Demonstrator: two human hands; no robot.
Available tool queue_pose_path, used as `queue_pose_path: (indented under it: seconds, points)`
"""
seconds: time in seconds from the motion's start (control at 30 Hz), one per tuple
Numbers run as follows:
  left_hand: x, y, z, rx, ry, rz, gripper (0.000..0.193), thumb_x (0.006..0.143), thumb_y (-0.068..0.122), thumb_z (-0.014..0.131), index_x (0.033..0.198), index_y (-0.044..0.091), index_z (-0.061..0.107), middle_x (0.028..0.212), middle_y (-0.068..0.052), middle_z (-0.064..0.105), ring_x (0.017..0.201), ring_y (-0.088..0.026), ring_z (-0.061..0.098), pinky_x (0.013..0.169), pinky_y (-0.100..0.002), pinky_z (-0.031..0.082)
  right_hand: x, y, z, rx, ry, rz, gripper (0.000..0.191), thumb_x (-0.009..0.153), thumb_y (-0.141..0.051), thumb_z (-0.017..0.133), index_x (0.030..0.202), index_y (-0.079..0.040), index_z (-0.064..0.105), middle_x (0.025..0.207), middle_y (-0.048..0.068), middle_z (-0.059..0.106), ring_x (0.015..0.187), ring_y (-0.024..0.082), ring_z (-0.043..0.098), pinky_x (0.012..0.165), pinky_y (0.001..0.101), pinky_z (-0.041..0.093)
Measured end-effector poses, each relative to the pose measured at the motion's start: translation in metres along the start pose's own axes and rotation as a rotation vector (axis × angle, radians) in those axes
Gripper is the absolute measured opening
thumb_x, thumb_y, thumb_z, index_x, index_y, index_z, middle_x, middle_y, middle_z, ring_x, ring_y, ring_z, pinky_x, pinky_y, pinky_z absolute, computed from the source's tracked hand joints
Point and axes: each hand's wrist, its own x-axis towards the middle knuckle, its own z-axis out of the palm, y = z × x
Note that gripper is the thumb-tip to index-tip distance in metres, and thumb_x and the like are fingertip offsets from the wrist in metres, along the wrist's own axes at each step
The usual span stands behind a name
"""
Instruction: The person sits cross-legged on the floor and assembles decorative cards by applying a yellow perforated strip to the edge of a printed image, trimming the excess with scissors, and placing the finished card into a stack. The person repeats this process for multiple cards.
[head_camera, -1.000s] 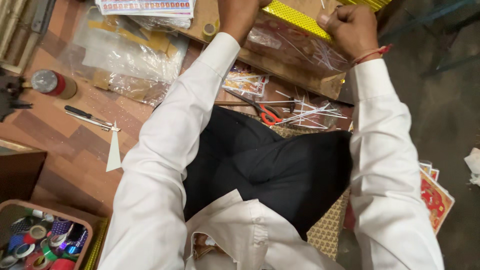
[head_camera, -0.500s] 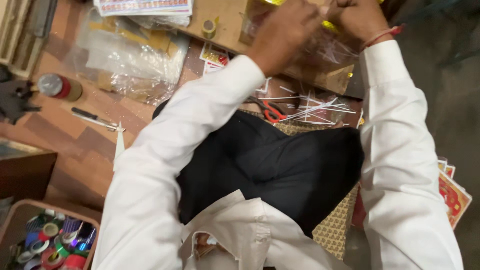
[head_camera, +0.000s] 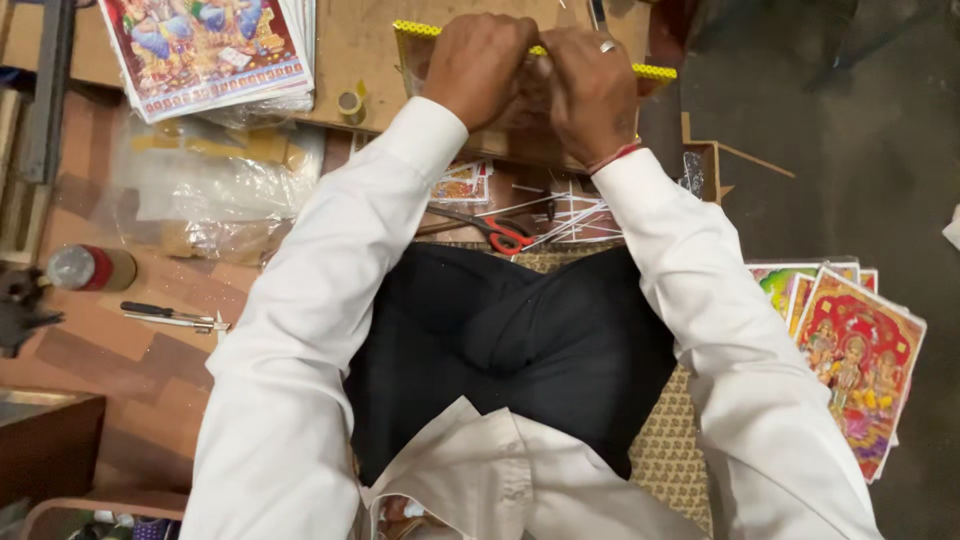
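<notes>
Hands side by side on the board: left hand and right hand both closed on a yellow-edged clear packet; scissors lie nearer.

clear yellow-topped packet on board

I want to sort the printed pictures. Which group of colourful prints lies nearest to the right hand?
The small prints just below the board, beside the left sleeve, lie nearest the right hand. The stack at upper left and the fanned prints at right lie farther off.
</notes>
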Motion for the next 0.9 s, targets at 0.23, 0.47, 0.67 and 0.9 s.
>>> queue_pose_path:
  seconds: [0.23,0.47,0.67,0.9]
  points:
    - [-0.011,-0.036,-0.045,-0.114,-0.144,-0.120,0.023,0.077,0.026,0.088,0.088,0.009,0.076,0.083,-0.015,0.073,0.076,-0.038,0.068,0.065,-0.051,0.051,0.003,0.038,-0.045,0.057,-0.385,0.141,0.014,0.099,-0.014,0.082,0.107,-0.003,0.078,0.094,0.018,0.073,0.078,0.036,0.072,0.070,0.0410,0.055]
    - [-0.043,-0.066,-0.036,-0.541,0.195,-0.567,0.025,0.076,0.014,0.087,0.093,0.000,0.074,0.088,-0.011,0.079,0.079,-0.024,0.076,0.074,-0.039,0.059,-0.052,0.084,-0.050,0.453,-0.060,0.563,0.011,0.100,-0.004,0.080,0.109,0.003,0.077,0.095,0.010,0.078,0.083,0.015,0.074,0.077,0.0288,0.058]
    - [-0.048,-0.016,0.040,-0.450,0.821,-0.624,0.052,0.097,0.015,0.078,0.140,-0.003,0.055,0.139,-0.021,0.062,0.128,-0.030,0.061,0.110,-0.040,0.046,-0.070,0.056,0.019,0.445,0.484,0.712,0.040,0.094,-0.001,0.081,0.132,0.002,0.065,0.126,0.011,0.071,0.114,0.017,0.067,0.101,0.0332,0.055]
    - [-0.043,-0.058,0.030,-0.789,0.717,-0.660,0.025,0.098,0.010,0.074,0.119,-0.004,0.072,0.112,-0.013,0.077,0.101,-0.022,0.071,0.091,-0.032,0.057,-0.073,0.054,-0.004,0.443,0.341,0.715,0.038,0.104,-0.006,0.071,0.141,-0.003,0.063,0.133,0.008,0.071,0.115,0.018,0.067,0.104,0.0320,0.055]
